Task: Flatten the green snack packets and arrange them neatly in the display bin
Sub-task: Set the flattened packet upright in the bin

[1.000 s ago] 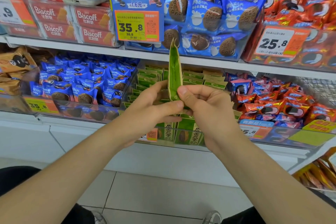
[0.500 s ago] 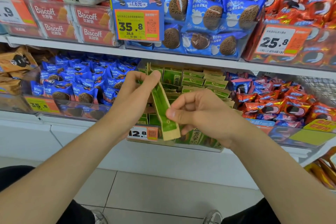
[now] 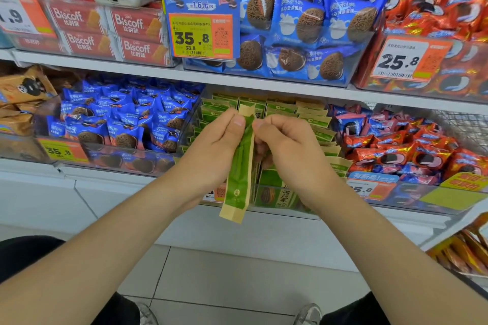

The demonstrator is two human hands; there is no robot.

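In the centre of the frame both hands hold one green snack packet [image 3: 238,174] in front of the display bin [image 3: 284,203]. The left hand [image 3: 211,150] pinches it near its upper end between thumb and curled fingers. The right hand [image 3: 287,150] grips the same upper part from the other side, its thumb tip just beside the left thumb. The packet hangs nearly upright and looks long and narrow. One tan sealed end pokes up above the thumbs, and the other hangs below the hands, over the bin's clear front wall. Whether the packet touches anything in the bin cannot be told.

Behind the hands, the bin sits on the lower shelf [image 3: 111,170] and holds rows of green packets [image 3: 281,109] standing on edge, tan tops up. More of them show through the front wall at the lower centre.

To the left of the bin, small blue cookie packets [image 3: 124,124] fill a clear bin with a yellow and orange 35.8 tag. Brown packets [image 3: 21,92] lie at the far left edge. To the right of the green bin are red and blue cookie packets [image 3: 412,155].

On the upper shelf, red Biscoff packs [image 3: 105,31] are stacked at the upper left. A blue sign [image 3: 200,21] with a 35.8 price stands at the top centre, beside large blue cookie packets [image 3: 303,29]. At the upper right are red foil packets [image 3: 449,13] with a 25.8 price tag [image 3: 404,60].

The tiled floor [image 3: 237,277] and two shoe tips show along the bottom.
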